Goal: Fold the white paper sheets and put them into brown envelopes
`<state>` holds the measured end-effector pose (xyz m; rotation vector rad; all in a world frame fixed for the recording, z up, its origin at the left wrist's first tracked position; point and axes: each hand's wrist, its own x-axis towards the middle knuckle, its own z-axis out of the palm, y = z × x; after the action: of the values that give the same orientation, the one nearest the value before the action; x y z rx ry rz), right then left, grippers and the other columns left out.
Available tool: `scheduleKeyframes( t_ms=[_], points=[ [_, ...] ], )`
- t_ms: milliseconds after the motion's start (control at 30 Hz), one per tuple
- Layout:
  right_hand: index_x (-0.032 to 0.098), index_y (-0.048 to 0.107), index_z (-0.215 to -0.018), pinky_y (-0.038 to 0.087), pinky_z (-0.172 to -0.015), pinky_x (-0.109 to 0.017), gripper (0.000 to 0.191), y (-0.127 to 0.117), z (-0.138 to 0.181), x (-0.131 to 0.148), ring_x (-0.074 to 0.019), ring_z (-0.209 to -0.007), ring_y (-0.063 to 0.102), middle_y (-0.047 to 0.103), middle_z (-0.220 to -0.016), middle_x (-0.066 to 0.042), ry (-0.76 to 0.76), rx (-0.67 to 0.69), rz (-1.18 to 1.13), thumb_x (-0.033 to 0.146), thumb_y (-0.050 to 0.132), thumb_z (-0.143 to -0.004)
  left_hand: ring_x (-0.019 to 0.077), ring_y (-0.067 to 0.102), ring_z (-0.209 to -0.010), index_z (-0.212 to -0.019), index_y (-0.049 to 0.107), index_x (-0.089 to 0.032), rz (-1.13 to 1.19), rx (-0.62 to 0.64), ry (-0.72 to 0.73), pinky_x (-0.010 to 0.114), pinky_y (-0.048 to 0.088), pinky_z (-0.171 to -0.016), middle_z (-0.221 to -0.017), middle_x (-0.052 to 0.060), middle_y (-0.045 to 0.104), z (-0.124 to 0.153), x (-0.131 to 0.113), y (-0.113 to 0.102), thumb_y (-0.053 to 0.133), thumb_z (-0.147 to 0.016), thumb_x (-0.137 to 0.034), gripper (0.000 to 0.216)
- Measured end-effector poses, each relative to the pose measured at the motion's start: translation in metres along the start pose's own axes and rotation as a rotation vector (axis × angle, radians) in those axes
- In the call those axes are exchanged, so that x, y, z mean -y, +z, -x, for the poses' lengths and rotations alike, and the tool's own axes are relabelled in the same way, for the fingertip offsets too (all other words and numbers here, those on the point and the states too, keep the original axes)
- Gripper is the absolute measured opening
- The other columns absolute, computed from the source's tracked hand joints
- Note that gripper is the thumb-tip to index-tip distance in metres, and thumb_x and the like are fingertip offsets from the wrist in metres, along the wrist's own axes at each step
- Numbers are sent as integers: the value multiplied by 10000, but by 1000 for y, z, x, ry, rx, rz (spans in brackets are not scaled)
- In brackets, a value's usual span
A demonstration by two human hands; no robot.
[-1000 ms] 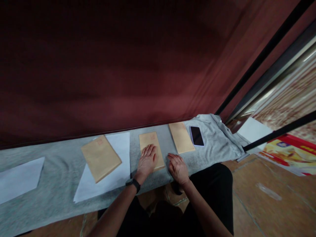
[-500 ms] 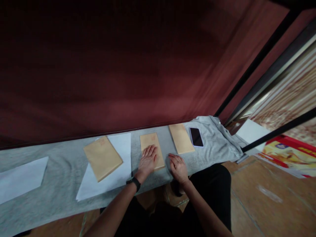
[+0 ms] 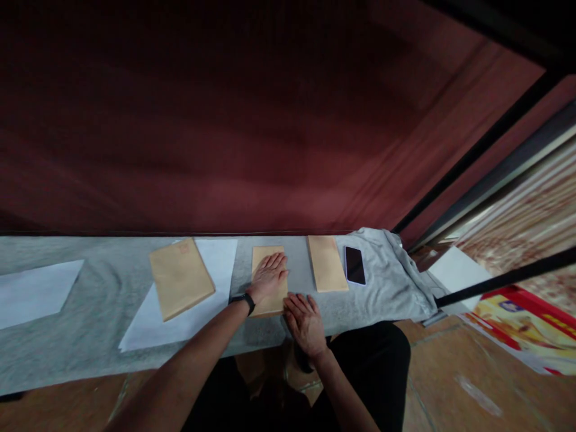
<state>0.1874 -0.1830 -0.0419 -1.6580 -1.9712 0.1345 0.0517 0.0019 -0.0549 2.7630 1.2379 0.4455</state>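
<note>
A brown paper envelope [image 3: 275, 295] lies on the grey cloth in front of me. My left hand [image 3: 269, 275], with a dark band on the wrist, rests flat on top of it, fingers stretched out. Close to the envelope's lower right corner is my right hand [image 3: 304, 321], palm down with its fingers extended; its fingertips appear to touch that corner. Another brown envelope [image 3: 327, 264] lies to the right. On the left, a pile of brown envelopes [image 3: 181, 279] sits over white paper sheets [image 3: 225, 258].
A phone [image 3: 355, 266] lies right of the envelopes. More white paper [image 3: 40, 294] is at the far left. The grey cloth [image 3: 108, 288] covers a narrow surface against a dark red panel [image 3: 252, 150]. A black bar [image 3: 508, 276] and a colourful box [image 3: 531, 330] are at right.
My left hand has slid slightly up the middle envelope. My right hand has moved left and down to the envelope's lower corner. The camera view has tilted a little.
</note>
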Motion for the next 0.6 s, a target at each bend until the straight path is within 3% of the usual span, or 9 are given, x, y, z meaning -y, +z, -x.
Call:
scheduleKeyframes(
  t_ms=[133,233,467,600],
  points=[
    [301,600,-1413,357,-1187,-516,388,1,0,-1,-257,-1332,574,659,-1404,-47,-4,-16,-13,296,464,-1050,221,399,-1490,-1521,464,-210,-2,-3,-42,456,255,-1245,-1575,95,488,-9,2,2,367,-1020,-386,539],
    [302,613,-1396,352,-1191,-519,381,3,0,-1,-253,-1332,573,662,-1399,-48,6,-13,-25,284,462,-1046,215,398,-1490,-1522,460,-188,-11,18,-4,445,259,-1245,-1580,100,479,-2,1,2,340,-1032,-396,547],
    [259,650,-1334,343,-1200,-493,364,6,1,-2,-225,-1324,578,679,-1370,-49,45,-16,-41,252,435,-1041,195,377,-1500,-1523,461,-181,12,18,99,410,227,-1262,-1587,88,472,48,-17,-1,356,-1039,-376,533],
    [245,707,-1215,417,-1144,-466,395,11,-2,-9,-210,-1213,654,734,-1255,-62,112,-82,-120,249,344,-1059,197,352,-1514,-1534,436,-190,60,52,154,410,224,-1260,-1598,91,456,83,-29,-13,352,-1055,-414,535]
  ],
)
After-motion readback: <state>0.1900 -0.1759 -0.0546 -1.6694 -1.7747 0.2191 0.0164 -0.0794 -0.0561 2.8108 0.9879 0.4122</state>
